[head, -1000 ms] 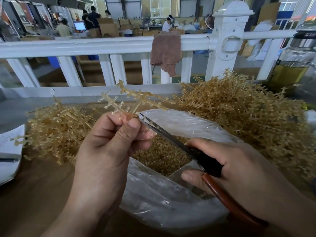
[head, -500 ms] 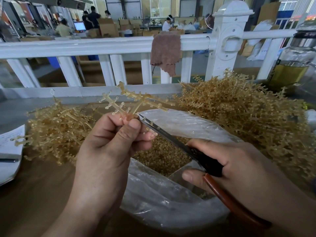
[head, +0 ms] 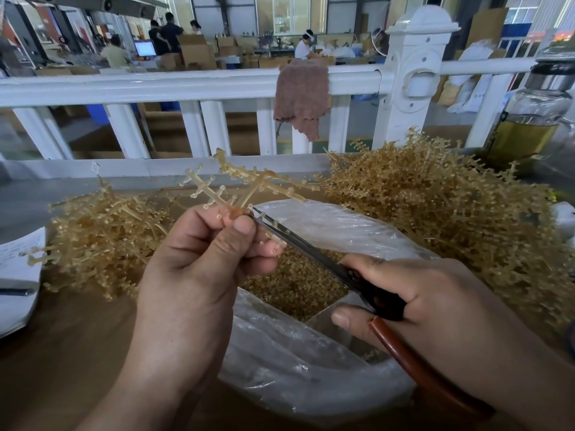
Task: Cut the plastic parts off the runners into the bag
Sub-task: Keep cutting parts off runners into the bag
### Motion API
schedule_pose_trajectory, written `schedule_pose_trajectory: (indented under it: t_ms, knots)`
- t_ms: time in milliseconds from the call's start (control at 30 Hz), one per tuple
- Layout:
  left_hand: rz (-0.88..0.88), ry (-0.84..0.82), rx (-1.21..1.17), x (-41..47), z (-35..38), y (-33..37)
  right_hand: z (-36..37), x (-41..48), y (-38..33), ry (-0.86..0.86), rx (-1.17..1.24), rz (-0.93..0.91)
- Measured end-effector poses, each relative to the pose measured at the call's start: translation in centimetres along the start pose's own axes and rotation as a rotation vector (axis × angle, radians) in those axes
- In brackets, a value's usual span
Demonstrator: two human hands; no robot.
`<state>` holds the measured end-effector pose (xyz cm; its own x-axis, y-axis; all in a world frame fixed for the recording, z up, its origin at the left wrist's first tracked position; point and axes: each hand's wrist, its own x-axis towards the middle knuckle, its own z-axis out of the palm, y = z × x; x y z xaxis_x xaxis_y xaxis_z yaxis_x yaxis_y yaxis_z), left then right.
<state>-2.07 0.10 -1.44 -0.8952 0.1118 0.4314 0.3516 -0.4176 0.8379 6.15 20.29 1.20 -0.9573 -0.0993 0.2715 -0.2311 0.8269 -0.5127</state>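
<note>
A runner (head: 249, 185) is pinched in the left hand (head: 199, 269) over the open bag (head: 311, 368). Scissors (head: 311, 247) are gripped in the right hand (head: 420, 300), blades set against a branch. Many cut parts (head: 295, 284) are already bagged; the large heap (head: 435, 206) on the bench (head: 46, 384) is judged uncut.

I work in a factory hall, at a brown bench (head: 77, 353). Heaps of moulded plastic runners (head: 435, 206) lie piled on both sides of me. Past the white railing (head: 186, 85) the floor opens wide: stacked cardboard boxes (head: 196, 52), a lit screen (head: 144, 48), a few people (head: 169, 32) standing among them, one worker (head: 303, 46) in white at a long table, tall windows (head: 286, 7) along the back wall. Far left stands what may be a moulding machine (head: 28, 35), though it is too blurred for me to be sure.
</note>
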Motion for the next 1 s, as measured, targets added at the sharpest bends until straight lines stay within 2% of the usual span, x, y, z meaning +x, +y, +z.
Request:
schedule_pose_trajectory:
  t_ms: [567,1000]
  knots:
    - [-0.011,0.001,-0.003,0.15,-0.18,-0.25,0.36,-0.01,0.27,0.039,-0.049,-0.006]
    - [0.044,-0.001,0.084,0.15,-0.17,-0.27,0.0,0.18,0.31,-0.058,-0.063,0.023]
